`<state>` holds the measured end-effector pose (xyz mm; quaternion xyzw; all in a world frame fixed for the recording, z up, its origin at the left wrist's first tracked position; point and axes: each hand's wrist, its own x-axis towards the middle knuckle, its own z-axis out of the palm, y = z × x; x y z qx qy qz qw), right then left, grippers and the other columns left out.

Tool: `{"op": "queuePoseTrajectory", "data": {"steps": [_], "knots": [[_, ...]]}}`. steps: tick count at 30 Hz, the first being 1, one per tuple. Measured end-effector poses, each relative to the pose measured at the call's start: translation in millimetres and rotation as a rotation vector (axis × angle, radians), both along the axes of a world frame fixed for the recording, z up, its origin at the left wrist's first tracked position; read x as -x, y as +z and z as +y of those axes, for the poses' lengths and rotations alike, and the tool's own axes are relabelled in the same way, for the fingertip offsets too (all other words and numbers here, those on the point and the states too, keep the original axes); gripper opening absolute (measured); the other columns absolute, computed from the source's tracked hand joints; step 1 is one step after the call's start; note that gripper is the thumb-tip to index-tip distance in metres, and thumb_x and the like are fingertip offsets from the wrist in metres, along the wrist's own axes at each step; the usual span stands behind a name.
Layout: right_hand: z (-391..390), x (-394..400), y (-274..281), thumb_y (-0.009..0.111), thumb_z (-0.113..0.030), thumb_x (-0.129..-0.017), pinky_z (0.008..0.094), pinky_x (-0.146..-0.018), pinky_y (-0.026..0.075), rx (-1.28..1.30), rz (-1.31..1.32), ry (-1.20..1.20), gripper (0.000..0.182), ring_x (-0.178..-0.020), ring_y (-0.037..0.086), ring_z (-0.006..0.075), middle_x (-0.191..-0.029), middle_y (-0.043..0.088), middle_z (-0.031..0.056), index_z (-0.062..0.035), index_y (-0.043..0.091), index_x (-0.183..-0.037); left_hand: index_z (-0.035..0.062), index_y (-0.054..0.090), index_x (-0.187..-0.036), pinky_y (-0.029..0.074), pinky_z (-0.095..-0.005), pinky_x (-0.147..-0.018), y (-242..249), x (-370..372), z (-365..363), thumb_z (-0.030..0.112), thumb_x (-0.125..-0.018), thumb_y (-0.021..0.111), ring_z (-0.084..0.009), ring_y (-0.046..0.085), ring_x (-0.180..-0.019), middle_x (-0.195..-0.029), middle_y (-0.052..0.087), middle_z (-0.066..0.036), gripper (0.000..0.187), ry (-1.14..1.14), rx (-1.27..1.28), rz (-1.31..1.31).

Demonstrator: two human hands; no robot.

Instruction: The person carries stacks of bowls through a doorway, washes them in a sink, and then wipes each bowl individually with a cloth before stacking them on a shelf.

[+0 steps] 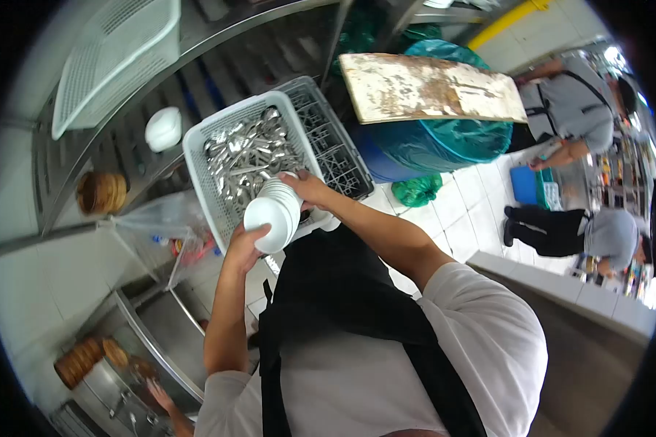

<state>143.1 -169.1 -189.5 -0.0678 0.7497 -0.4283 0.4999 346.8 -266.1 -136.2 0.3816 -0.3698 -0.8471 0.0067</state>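
A nested stack of white bowls lies tilted between my two hands, above the front edge of a white perforated basket. My left hand is closed on the nearest bowl's rim, its thumb reaching over the opening. At the far end of the stack, my right hand wraps round the bowls. Inside the basket is a heap of metal spoons and other cutlery. The basket rests over a grey divided dish rack.
White containers and a brown round basket sit on the left shelf. A worn board lies across a lined blue bin, near a green bag. Co-workers stand at right; another person's hand is at the sink.
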Motion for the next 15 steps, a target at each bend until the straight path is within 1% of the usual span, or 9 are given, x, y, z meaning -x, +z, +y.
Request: {"op": "queuePoseTrajectory", "data": {"steps": [2, 4, 6, 7, 8, 10, 11, 13, 15], "knots": [[11.5, 8.0, 57.6, 0.062, -0.063, -0.082, 0.0332, -0.051, 0.056, 0.012, 0.042, 0.058, 0.089, -0.076, 0.069, 0.0249, -0.099, 0.066, 0.021, 0.0101, 0.044, -0.13, -0.0002, 0.042, -0.139, 0.054, -0.0401, -0.088, 31.0, 8.2, -1.2, 0.002, -0.086, 0.063, -0.0268, 0.062, -0.108, -0.123, 0.059, -0.015, 0.057, -0.04, 0.018, 0.03], [24.5, 14.1, 71.9, 0.062, -0.062, -0.083, 0.0326, -0.052, 0.056, 0.092, 0.134, -0.012, 0.085, -0.074, 0.069, 0.0244, -0.097, 0.066, 0.0204, 0.0086, 0.047, -0.127, -0.0041, 0.045, -0.134, 0.049, -0.0404, -0.096, 58.4, 15.7, -0.4, 0.002, -0.083, 0.066, -0.0285, 0.061, -0.111, -0.122, 0.06, -0.016, 0.056, -0.045, 0.016, 0.084], [31.4, 30.2, 101.2, 0.063, -0.058, -0.085, 0.0312, -0.053, 0.057, 0.182, 0.253, -0.058, 0.074, -0.074, 0.069, 0.0233, -0.095, 0.067, 0.0201, 0.0046, 0.051, -0.121, -0.0047, 0.045, -0.134, 0.049, -0.0401, -0.096, 76.6, 33.5, 1.7, 0.002, -0.083, 0.066, -0.0284, 0.061, -0.111, -0.122, 0.06, -0.016, 0.055, -0.062, 0.028, 0.162], [38.0, 37.4, 122.3, 0.063, -0.054, -0.087, 0.0307, -0.054, 0.056, 0.222, 0.259, -0.099, 0.066, -0.071, 0.068, 0.0219, -0.092, 0.067, 0.0187, 0.0037, 0.053, -0.118, -0.0053, 0.045, -0.134, 0.049, -0.0398, -0.096, 83.9, 41.8, 3.0, 0.002, -0.083, 0.066, -0.0283, 0.061, -0.11, -0.122, 0.06, -0.016, 0.055, -0.062, 0.028, 0.221], [44.4, 49.6, 128.2, 0.061, -0.054, -0.09, 0.0293, -0.054, 0.054, 0.247, 0.302, -0.1, 0.06, -0.071, 0.065, 0.0185, -0.09, 0.065, 0.0143, 0.0015, 0.054, -0.113, -0.0005, 0.038, -0.141, 0.049, -0.037, -0.094, 89.2, 54.8, 1.1, 0.002, -0.084, 0.065, -0.0247, 0.062, -0.108, -0.124, 0.058, -0.013, 0.063, -0.128, 0.033, 0.264], [59.0, 78.0, 144.0, 0.057, -0.051, -0.094, 0.0274, -0.053, 0.052, 0.259, 0.426, -0.09, 0.05, -0.069, 0.061, 0.0138, -0.084, 0.062, 0.0083, -0.002, 0.055, -0.105, -0.0018, 0.041, -0.139, 0.05, -0.0367, -0.094, 101.3, 85.4, 3.2, 0.002, -0.084, 0.065, -0.0244, 0.061, -0.108, -0.123, 0.059, -0.014, 0.061, -0.162, 0.064, 0.282], [67.0, 90.3, 159.7, 0.056, -0.052, -0.094, 0.0273, -0.053, 0.052, 0.207, 0.463, -0.098, 0.051, -0.069, 0.062, 0.0136, -0.084, 0.062, 0.0085, -0.0019, 0.055, -0.104, -0.003, 0.043, -0.137, 0.05, -0.0365, -0.094, 108.7, 102.9, 6.3, 0.002, -0.084, 0.066, -0.0242, 0.061, -0.108, -0.122, 0.06, -0.014, 0.058, -0.187, 0.083, 0.285], [82.5, 122.9, 161.4, 0.056, -0.056, -0.092, 0.0312, -0.054, 0.054, 0.203, 0.516, -0.178, 0.065, -0.068, 0.065, 0.0198, -0.086, 0.066, 0.0164, 0.0053, 0.053, -0.113, -0.0043, 0.05, -0.129, 0.051, -0.0362, -0.091, 120.6, 143.3, 14.0, 0.002, -0.084, 0.067, -0.0234, 0.063, -0.105, -0.118, 0.062, -0.015, 0.048, -0.204, 0.092, 0.336], [99.9, 154.3, 160.8, 0.055, -0.056, -0.092, 0.0329, -0.055, 0.055, 0.291, 0.493, -0.282, 0.066, -0.073, 0.066, 0.0212, -0.091, 0.066, 0.0179, 0.0058, 0.053, -0.115, -0.0045, 0.051, -0.129, 0.051, -0.037, -0.092, 122.2, 188.8, 17.6, 0.002, -0.085, 0.066, -0.024, 0.063, -0.106, -0.119, 0.062, -0.015, 0.047, -0.303, 0.068, 0.342]]}}
